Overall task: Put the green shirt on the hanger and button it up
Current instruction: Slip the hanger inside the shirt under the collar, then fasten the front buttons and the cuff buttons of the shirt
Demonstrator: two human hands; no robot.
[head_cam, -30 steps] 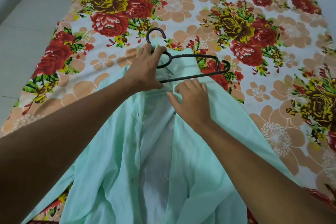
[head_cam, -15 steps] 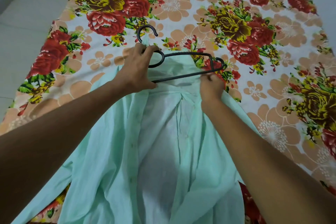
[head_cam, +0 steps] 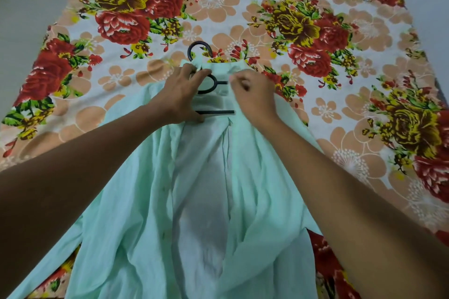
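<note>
The pale green shirt (head_cam: 262, 192) lies spread on the bed with its front open down the middle, and its inner back panel shows. The black hanger (head_cam: 199, 47) lies at the collar end. Its hook sticks out above the collar, and its lower bar shows between my hands. Both hanger ends are hidden under the shoulders of the shirt. My left hand (head_cam: 181, 94) grips the hanger neck together with the left collar edge. My right hand (head_cam: 252, 93) is closed on the shirt's right collar edge, right beside the hanger.
A floral bedsheet (head_cam: 340, 31) with red and yellow roses covers the bed under the shirt. Pale floor tiles (head_cam: 29, 12) run along the bed's left side, and a pale strip shows at the far right.
My right hand has moved left from the hanger's right end to the collar, drawing the shirt over that end, which is now covered. My left hand stays on the hanger neck.
</note>
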